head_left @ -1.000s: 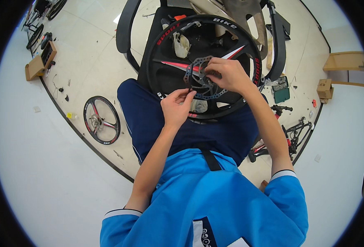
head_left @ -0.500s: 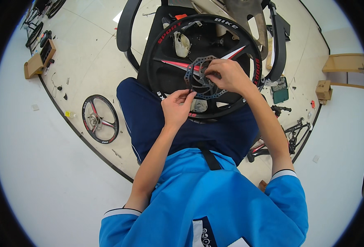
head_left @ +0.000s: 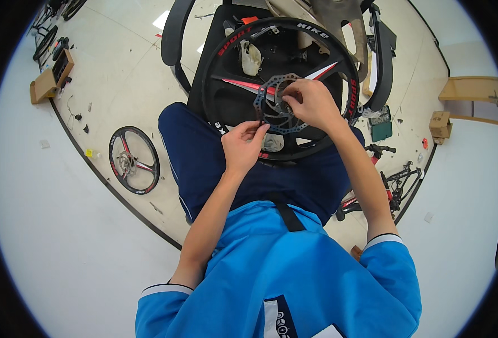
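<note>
A black bicycle wheel (head_left: 208, 90) with red and white spokes lies flat across my lap and the chair seat. Over its hub sits a perforated metal brake disc (head_left: 259, 104). My left hand (head_left: 242, 147) is closed, thumb and fingertips pinching the disc's near left edge. With bent fingers, my right hand (head_left: 312, 104) reaches over the disc's right side to the hub. Its fingertips are pinched together there, and whatever is between them is hidden.
The black chair's armrests (head_left: 175, 39) (head_left: 379, 73) flank the wheel. On the seat lie a whitish glove-like item (head_left: 251, 58) and metal parts. A second wheel (head_left: 157, 163) is on the floor at left; a bicycle frame (head_left: 398, 186), green case (head_left: 382, 131) and cardboard box (head_left: 441, 125) are at right.
Both hands keep almost the same place on the disc and hub. The right fingers have shifted very slightly, and the whole view has tilted a little.
</note>
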Demonstrator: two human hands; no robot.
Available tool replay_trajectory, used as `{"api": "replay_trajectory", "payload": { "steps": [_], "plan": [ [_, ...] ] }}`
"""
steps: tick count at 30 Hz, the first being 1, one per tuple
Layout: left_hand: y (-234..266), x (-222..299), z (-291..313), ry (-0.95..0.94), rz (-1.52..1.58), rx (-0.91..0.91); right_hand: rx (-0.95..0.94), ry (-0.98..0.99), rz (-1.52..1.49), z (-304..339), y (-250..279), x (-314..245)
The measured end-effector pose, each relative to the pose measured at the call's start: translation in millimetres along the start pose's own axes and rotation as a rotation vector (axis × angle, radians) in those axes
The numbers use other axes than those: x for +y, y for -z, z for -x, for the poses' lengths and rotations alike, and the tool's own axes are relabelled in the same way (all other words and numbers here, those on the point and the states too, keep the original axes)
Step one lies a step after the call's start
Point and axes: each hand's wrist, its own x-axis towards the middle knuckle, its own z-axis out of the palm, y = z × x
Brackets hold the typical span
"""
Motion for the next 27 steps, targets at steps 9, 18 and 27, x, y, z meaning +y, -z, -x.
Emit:
{"api": "replay_trajectory", "payload": {
  "steps": [9,18,27],
  "plan": [
    [1.3,1.2,1.7,0.012,-0.019,-0.001,0.206,0.221,-0.025,18.0,-16.4,12.4],
    [-1.0,-6.1,3.9,0.001,0.052,0.008,0.142,0.098,-0.195,11.6,-13.8,14.6],
    [-8.2,4.2,-1.8,-0.023,-0.023,-0.014,0.140,0.115,-0.199,10.6,-13.4,16.5]
  ]
}}
